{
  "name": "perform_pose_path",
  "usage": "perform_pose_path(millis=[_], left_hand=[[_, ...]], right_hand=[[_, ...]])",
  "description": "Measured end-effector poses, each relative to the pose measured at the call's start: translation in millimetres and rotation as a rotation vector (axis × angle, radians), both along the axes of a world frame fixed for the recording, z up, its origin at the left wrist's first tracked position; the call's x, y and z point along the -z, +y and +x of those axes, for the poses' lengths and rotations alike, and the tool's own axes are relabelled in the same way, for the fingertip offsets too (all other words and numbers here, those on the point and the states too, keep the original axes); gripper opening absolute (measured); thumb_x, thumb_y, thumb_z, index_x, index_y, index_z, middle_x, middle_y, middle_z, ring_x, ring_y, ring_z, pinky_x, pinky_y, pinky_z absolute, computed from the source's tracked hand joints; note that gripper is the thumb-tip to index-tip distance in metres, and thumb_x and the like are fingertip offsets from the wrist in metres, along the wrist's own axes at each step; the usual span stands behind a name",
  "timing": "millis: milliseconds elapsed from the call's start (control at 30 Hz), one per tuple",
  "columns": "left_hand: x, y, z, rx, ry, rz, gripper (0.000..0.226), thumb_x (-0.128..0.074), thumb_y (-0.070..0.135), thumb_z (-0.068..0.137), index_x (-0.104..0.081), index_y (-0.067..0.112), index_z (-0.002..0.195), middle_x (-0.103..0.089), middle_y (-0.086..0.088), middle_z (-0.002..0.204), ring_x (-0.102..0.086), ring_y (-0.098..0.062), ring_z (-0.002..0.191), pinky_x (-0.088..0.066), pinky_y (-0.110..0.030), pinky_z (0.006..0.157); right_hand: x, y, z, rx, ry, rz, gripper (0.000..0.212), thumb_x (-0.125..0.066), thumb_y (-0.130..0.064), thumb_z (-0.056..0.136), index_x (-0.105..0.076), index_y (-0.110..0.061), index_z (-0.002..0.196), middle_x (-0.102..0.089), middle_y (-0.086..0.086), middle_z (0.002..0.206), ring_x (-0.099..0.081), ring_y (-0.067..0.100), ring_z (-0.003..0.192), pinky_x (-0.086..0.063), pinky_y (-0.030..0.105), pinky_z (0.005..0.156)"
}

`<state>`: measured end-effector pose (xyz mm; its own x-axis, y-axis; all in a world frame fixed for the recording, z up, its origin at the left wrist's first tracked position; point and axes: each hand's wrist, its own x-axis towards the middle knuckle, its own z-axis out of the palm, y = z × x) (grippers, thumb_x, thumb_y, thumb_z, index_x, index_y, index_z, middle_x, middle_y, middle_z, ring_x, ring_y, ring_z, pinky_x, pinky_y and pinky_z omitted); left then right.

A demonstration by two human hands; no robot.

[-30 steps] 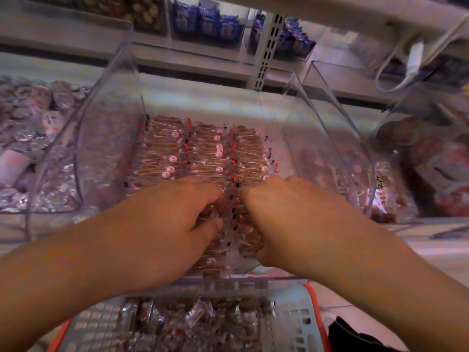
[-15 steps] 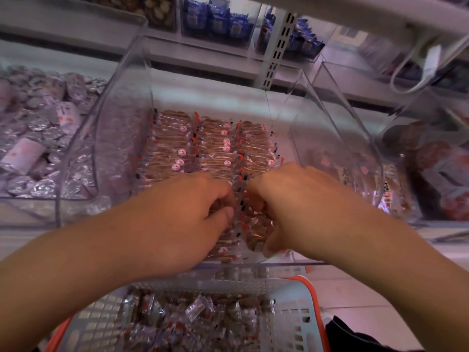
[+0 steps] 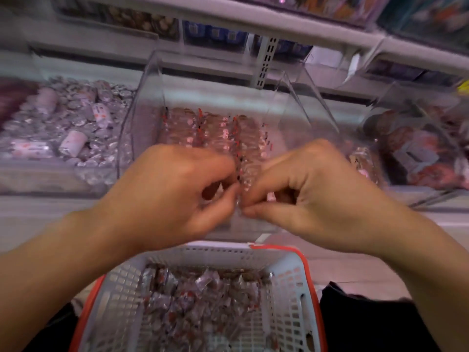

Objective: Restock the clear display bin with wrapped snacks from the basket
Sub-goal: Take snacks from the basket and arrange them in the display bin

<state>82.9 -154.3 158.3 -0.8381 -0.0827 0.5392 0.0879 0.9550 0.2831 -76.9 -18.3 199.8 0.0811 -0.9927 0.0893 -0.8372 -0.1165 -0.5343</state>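
Observation:
The clear display bin (image 3: 142,118) sits on the shelf straight ahead, with three neat rows of red-trimmed wrapped snacks (image 3: 210,128) inside. My left hand (image 3: 172,189) and my right hand (image 3: 312,194) meet over the bin's front lip, fingers curled. Their fingertips pinch the clear wrappers at the near end of the rows. Motion blur hides exactly how many pieces each hand holds. Below my wrists stands the white basket with an orange rim (image 3: 304,262), holding several loose wrapped snacks (image 3: 198,301).
A bin of silver-wrapped sweets (image 3: 71,128) sits to the left and a clear bin of reddish packets (image 3: 418,148) to the right. An upper shelf (image 3: 253,21) overhangs, with a perforated upright post (image 3: 264,62) behind the bin. Dark cloth (image 3: 355,313) lies beside the basket.
Both hands have drawn back toward the bin's front lip and lifted slightly, fingers now curled into a pinch. The view has tilted down, showing more of the basket.

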Motion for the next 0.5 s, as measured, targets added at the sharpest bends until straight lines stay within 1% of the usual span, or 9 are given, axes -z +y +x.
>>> perform_pose_path(millis=[67, 133, 167, 233, 300, 333, 400, 467, 500], left_hand=[[9.8, 11.1, 17.3, 0.080, -0.062, -0.093, 0.015, -0.055, 0.026, 0.077, -0.053, 0.020, 0.064, -0.048, 0.007, 0.057, -0.050, -0.021, 0.049, -0.040, -0.028, 0.045], [37.1, 22.0, 24.8, 0.069, -0.220, -0.091, 0.015, -0.053, 0.030, 0.072, -0.050, 0.021, 0.061, -0.055, 0.003, 0.058, -0.056, -0.026, 0.053, -0.044, -0.032, 0.046], [56.5, 28.4, 25.7, 0.027, -0.370, -0.070, 0.016, -0.053, 0.035, 0.072, -0.050, 0.022, 0.063, -0.059, 0.002, 0.063, -0.059, -0.027, 0.060, -0.047, -0.034, 0.051], [104.9, 38.7, 29.5, -0.063, -0.767, -0.001, 0.022, -0.056, 0.044, 0.080, -0.054, 0.024, 0.072, -0.066, 0.000, 0.080, -0.064, -0.027, 0.081, -0.051, -0.035, 0.069], [162.2, 50.2, 44.6, -0.097, -1.110, 0.149, 0.022, -0.058, 0.044, 0.088, -0.063, 0.022, 0.090, -0.068, -0.005, 0.098, -0.063, -0.029, 0.097, -0.048, -0.032, 0.080], [189.9, 55.5, 54.5, -0.130, -1.242, 0.229, 0.024, -0.060, 0.041, 0.089, -0.065, 0.020, 0.102, -0.067, -0.008, 0.109, -0.061, -0.030, 0.104, -0.048, -0.032, 0.085], [234.8, 66.1, 80.5, -0.271, -1.448, 0.404, 0.049, -0.067, 0.041, 0.088, -0.058, 0.014, 0.128, -0.059, -0.012, 0.132, -0.056, -0.030, 0.116, -0.047, -0.035, 0.097], [268.8, 82.4, 103.3, -0.414, -1.509, 0.600, 0.078, -0.070, 0.044, 0.086, -0.037, 0.013, 0.149, -0.044, -0.013, 0.148, -0.050, -0.031, 0.126, -0.044, -0.036, 0.102], [281.9, 91.5, 111.5, -0.472, -1.505, 0.701, 0.081, -0.070, 0.042, 0.087, -0.031, 0.013, 0.152, -0.041, -0.013, 0.151, -0.050, -0.030, 0.124, -0.044, -0.033, 0.098]], right_hand=[[17.3, 13.5, 7.3, -0.093, -0.054, 0.280, 0.012, -0.075, -0.012, 0.083, -0.081, -0.018, 0.090, -0.058, -0.026, 0.057, -0.057, -0.014, 0.058, -0.036, 0.002, 0.055], [56.2, 18.7, 15.7, -0.157, 0.092, 0.624, 0.019, -0.066, -0.010, 0.089, -0.078, -0.015, 0.102, -0.067, -0.021, 0.068, -0.062, -0.009, 0.065, -0.043, 0.007, 0.060], [84.7, 21.6, 21.9, -0.190, 0.190, 0.772, 0.023, -0.061, -0.011, 0.092, -0.075, -0.016, 0.109, -0.073, -0.013, 0.086, -0.065, -0.001, 0.077, -0.050, 0.018, 0.072], [151.1, 30.4, 38.1, -0.249, 0.399, 0.957, 0.029, -0.057, -0.014, 0.094, -0.068, -0.014, 0.120, -0.070, 0.006, 0.116, -0.063, 0.022, 0.104, -0.051, 0.034, 0.089], [211.8, 45.6, 52.9, -0.214, 0.466, 1.006, 0.038, -0.065, -0.021, 0.090, -0.060, -0.012, 0.126, -0.064, 0.011, 0.125, -0.060, 0.031, 0.111, -0.050, 0.040, 0.094], [238.7, 53.8, 56.7, -0.153, 0.426, 1.025, 0.051, -0.071, -0.025, 0.087, -0.054, -0.011, 0.133, -0.060, 0.012, 0.131, -0.058, 0.032, 0.116, -0.050, 0.041, 0.096], [284.7, 72.7, 63.7, 0.014, 0.232, 1.076, 0.081, -0.079, -0.031, 0.083, -0.036, -0.011, 0.149, -0.047, 0.012, 0.147, -0.051, 0.033, 0.128, -0.045, 0.044, 0.104], [319.1, 95.4, 75.3, 0.211, 0.011, 1.089, 0.096, -0.081, -0.030, 0.081, -0.023, -0.011, 0.155, -0.038, 0.013, 0.154, -0.045, 0.034, 0.134, -0.042, 0.042, 0.108], [335.6, 108.7, 82.8, 0.307, -0.085, 1.099, 0.100, -0.082, -0.029, 0.080, -0.020, -0.011, 0.156, -0.038, 0.014, 0.154, -0.046, 0.034, 0.133, -0.043, 0.040, 0.107]])
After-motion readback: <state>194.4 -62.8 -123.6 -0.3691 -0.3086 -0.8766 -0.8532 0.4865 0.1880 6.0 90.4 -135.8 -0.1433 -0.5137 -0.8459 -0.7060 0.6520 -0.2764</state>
